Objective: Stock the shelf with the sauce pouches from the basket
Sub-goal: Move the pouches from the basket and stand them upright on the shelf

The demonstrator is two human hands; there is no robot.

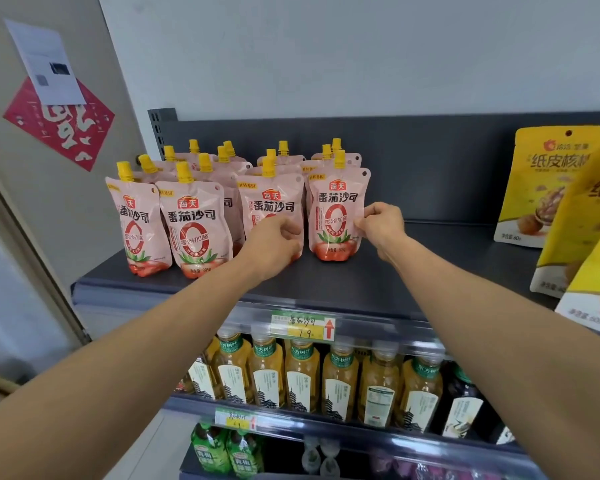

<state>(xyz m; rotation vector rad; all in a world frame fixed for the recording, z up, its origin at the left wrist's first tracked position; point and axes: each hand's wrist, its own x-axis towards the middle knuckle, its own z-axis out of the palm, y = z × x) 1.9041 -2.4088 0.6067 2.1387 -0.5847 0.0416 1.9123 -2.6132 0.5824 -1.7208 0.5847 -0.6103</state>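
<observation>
Where a dark grey shelf (430,261) spans the view above rows of tea bottles (302,379), pink sauce pouches (194,230) with yellow caps stand upright on its left half in four close files. The basket is out of view. Yellow nut bags (551,188) stand well apart at the right.

The right hand (383,226) pinches the side edge of the front right pouch (336,216) between thumb and fingers (361,221). The left hand (274,242) is curled before the neighbouring pouch (267,202); I cannot tell whether it grips.

These soft pouches probably stand unsteadily. A sideways tug on one edge could twist or tip this one, toppling those behind.
</observation>
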